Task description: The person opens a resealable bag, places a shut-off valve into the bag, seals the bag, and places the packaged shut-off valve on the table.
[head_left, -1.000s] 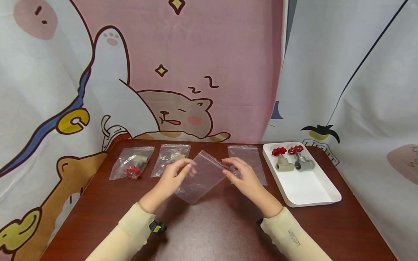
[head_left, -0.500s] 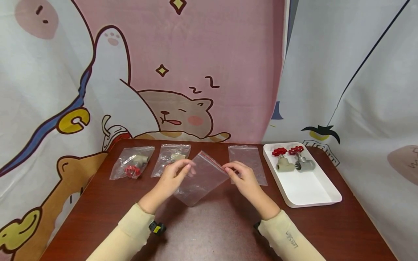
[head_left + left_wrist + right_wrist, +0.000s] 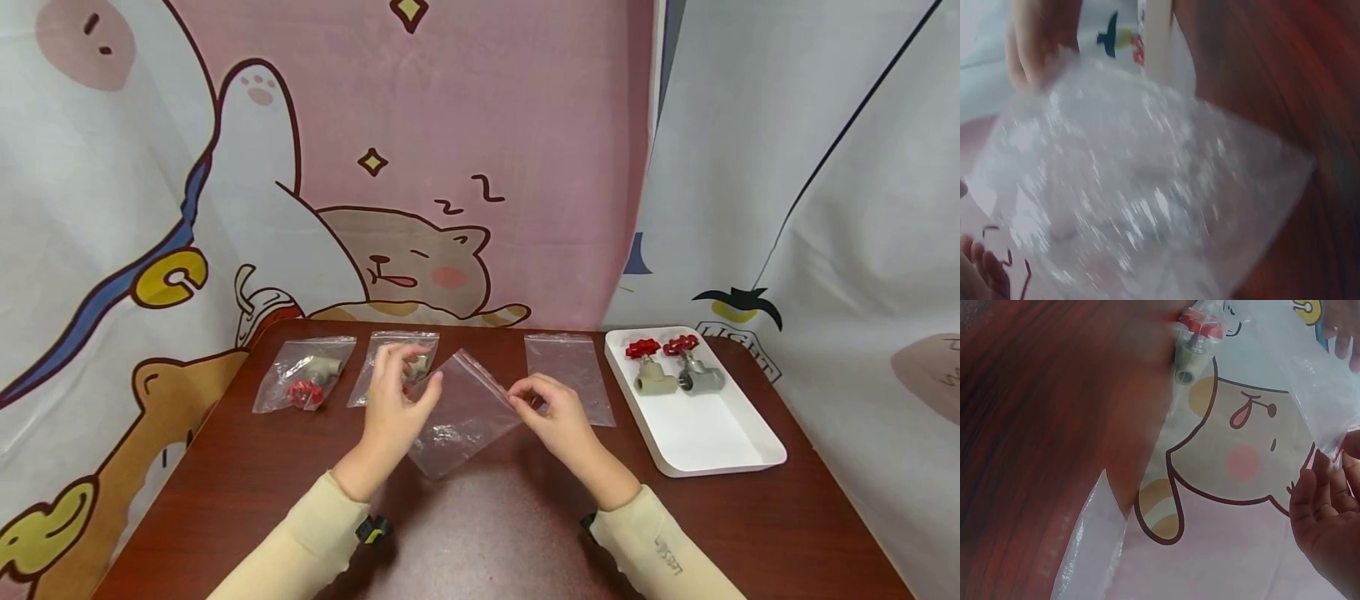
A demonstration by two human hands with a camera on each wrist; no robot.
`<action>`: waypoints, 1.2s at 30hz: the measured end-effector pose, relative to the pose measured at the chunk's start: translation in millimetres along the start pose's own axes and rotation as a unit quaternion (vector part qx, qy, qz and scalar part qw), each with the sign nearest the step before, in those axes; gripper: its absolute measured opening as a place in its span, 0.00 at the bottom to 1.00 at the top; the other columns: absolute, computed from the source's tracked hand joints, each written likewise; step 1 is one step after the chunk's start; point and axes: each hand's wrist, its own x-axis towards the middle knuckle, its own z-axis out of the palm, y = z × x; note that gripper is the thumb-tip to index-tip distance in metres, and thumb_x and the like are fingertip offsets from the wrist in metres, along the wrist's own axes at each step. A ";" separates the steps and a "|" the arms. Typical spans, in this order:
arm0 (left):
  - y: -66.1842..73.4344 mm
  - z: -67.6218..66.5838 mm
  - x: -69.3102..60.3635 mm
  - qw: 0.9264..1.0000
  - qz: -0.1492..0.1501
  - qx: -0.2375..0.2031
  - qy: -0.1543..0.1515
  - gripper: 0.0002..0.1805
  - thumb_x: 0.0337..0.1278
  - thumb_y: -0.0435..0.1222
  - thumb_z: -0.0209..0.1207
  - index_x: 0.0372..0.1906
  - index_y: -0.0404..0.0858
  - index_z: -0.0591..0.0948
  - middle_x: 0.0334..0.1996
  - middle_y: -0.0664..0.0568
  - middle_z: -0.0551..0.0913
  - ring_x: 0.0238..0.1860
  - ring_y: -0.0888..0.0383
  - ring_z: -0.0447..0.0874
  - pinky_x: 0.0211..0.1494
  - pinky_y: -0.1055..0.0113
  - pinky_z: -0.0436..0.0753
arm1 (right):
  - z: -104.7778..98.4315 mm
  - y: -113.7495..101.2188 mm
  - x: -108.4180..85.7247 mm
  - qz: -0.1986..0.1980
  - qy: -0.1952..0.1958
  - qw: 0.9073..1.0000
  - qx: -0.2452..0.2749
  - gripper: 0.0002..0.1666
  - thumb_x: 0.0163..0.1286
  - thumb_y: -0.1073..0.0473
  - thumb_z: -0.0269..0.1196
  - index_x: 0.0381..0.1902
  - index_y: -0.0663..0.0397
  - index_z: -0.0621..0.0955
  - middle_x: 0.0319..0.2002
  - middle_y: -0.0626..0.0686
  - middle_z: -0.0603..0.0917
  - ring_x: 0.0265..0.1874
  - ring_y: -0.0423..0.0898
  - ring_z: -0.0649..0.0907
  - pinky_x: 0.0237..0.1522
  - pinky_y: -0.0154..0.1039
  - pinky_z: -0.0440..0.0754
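Note:
A clear zip bag with a red seal strip [image 3: 468, 417] is tilted above the table in the head view. My right hand [image 3: 558, 417] pinches its right top corner; the right wrist view shows the fingers [image 3: 1322, 494] at the red strip. To the bag's left is my left hand [image 3: 393, 408], thumb and fingers spread apart, with nothing seen gripped between them. The bag [image 3: 1141, 181] fills much of the left wrist view, its film crinkled. Whether it holds anything cannot be told.
Behind my left hand lies a bagged valve [image 3: 420, 365], and further left a bagged valve with a red wheel [image 3: 306, 392]. A flat clear bag [image 3: 573, 375] lies back right. The white tray [image 3: 720, 462] holds two red-wheeled valves [image 3: 654, 379].
My left hand has come off the bag's left side, its fingers raised and spread. My right hand has closed its fingers on the bag's corner and moved slightly left.

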 end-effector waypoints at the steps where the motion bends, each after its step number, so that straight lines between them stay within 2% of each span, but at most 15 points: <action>1: 4.5 1.0 -1.1 1.000 -0.001 -0.002 -0.003 0.12 0.50 0.36 0.66 0.40 0.42 0.79 0.34 0.51 0.74 0.30 0.60 0.71 0.27 0.70 0.73 | 0.4 -0.9 -0.3 -0.005 0.003 1.000 -0.004 0.05 0.58 0.66 0.68 0.31 0.51 0.83 0.26 0.44 0.81 0.26 0.36 0.77 0.29 0.42 0.81; 3: 13.6 3.3 -3.8 0.999 -0.019 -0.016 -0.035 0.07 0.50 0.39 0.67 0.32 0.44 0.79 0.26 0.56 0.75 0.25 0.63 0.71 0.26 0.72 0.73 | 1.8 -1.8 -0.9 -0.019 0.007 1.000 -0.017 0.05 0.57 0.66 0.68 0.30 0.51 0.83 0.26 0.43 0.80 0.26 0.36 0.77 0.28 0.39 0.80; 5: 21.2 5.6 -6.3 0.995 -0.052 -0.026 -0.080 0.07 0.51 0.42 0.67 0.26 0.46 0.80 0.21 0.60 0.77 0.22 0.65 0.73 0.25 0.73 0.74 | 3.2 -3.5 -1.5 -0.035 0.009 0.999 -0.027 0.05 0.57 0.67 0.68 0.29 0.52 0.83 0.26 0.43 0.79 0.26 0.36 0.77 0.28 0.36 0.79; 9: 29.3 10.2 -7.9 0.977 -0.139 -0.035 -0.155 0.14 0.55 0.51 0.63 0.26 0.45 0.84 0.17 0.57 0.81 0.19 0.65 0.76 0.24 0.72 0.75 | 5.8 -6.1 -2.8 -0.070 0.004 0.996 -0.046 0.06 0.56 0.68 0.68 0.29 0.52 0.83 0.27 0.43 0.81 0.26 0.36 0.77 0.27 0.31 0.77; 13: 29.4 13.1 -7.3 0.961 -0.205 -0.055 -0.175 0.20 0.59 0.53 0.59 0.27 0.41 0.85 0.18 0.49 0.84 0.18 0.60 0.79 0.22 0.70 0.76 | 6.9 -8.9 -3.7 -0.099 -0.006 0.993 -0.065 0.06 0.57 0.67 0.68 0.31 0.52 0.83 0.29 0.44 0.82 0.27 0.37 0.77 0.27 0.28 0.74; 15: 28.5 14.1 -7.0 0.957 -0.223 -0.064 -0.172 0.19 0.60 0.50 0.58 0.27 0.39 0.85 0.19 0.48 0.84 0.18 0.58 0.80 0.23 0.70 0.77 | 7.2 -10.3 -4.1 -0.110 -0.007 0.991 -0.074 0.05 0.58 0.67 0.68 0.31 0.52 0.83 0.30 0.44 0.82 0.28 0.37 0.77 0.28 0.28 0.74; 19: 27.4 15.3 -6.2 0.953 -0.239 -0.085 -0.168 0.14 0.62 0.42 0.58 0.28 0.37 0.85 0.20 0.48 0.85 0.18 0.55 0.82 0.24 0.70 0.79 | 7.4 -11.3 -5.3 -0.116 -0.009 0.990 -0.085 0.03 0.58 0.65 0.67 0.31 0.52 0.84 0.30 0.44 0.82 0.29 0.37 0.77 0.29 0.29 0.74; 23: 26.6 16.1 -6.4 0.949 -0.245 -0.102 -0.168 0.09 0.59 0.35 0.59 0.28 0.36 0.85 0.21 0.47 0.85 0.18 0.53 0.83 0.24 0.70 0.79 | 7.9 -10.5 -7.3 -0.087 -0.011 0.993 -0.080 0.01 0.61 0.62 0.66 0.32 0.53 0.84 0.30 0.43 0.82 0.27 0.36 0.76 0.27 0.27 0.74; 27: 25.9 16.4 -8.0 0.950 -0.239 -0.111 -0.167 0.05 0.53 0.31 0.60 0.27 0.35 0.85 0.20 0.47 0.85 0.18 0.58 0.81 0.24 0.72 0.77 | 9.4 -9.5 -8.2 -0.057 -0.004 0.996 -0.074 0.03 0.59 0.63 0.67 0.32 0.51 0.83 0.31 0.43 0.82 0.27 0.35 0.76 0.26 0.27 0.74; 31: 25.3 16.9 -9.0 0.953 -0.226 -0.112 -0.166 0.02 0.47 0.28 0.62 0.27 0.35 0.85 0.18 0.48 0.84 0.17 0.65 0.77 0.22 0.74 0.75 | 11.4 -11.2 -8.2 -0.049 -0.016 0.996 -0.075 0.06 0.59 0.63 0.67 0.33 0.48 0.83 0.30 0.42 0.81 0.26 0.35 0.75 0.26 0.28 0.74; 36: 26.2 18.0 -10.5 0.956 -0.203 -0.113 -0.181 0.04 0.51 0.33 0.65 0.28 0.35 0.85 0.18 0.46 0.83 0.16 0.66 0.75 0.20 0.74 0.73 | 13.4 -16.6 -7.8 -0.050 -0.036 0.995 -0.073 0.05 0.61 0.61 0.67 0.35 0.47 0.84 0.31 0.40 0.81 0.26 0.36 0.76 0.27 0.31 0.76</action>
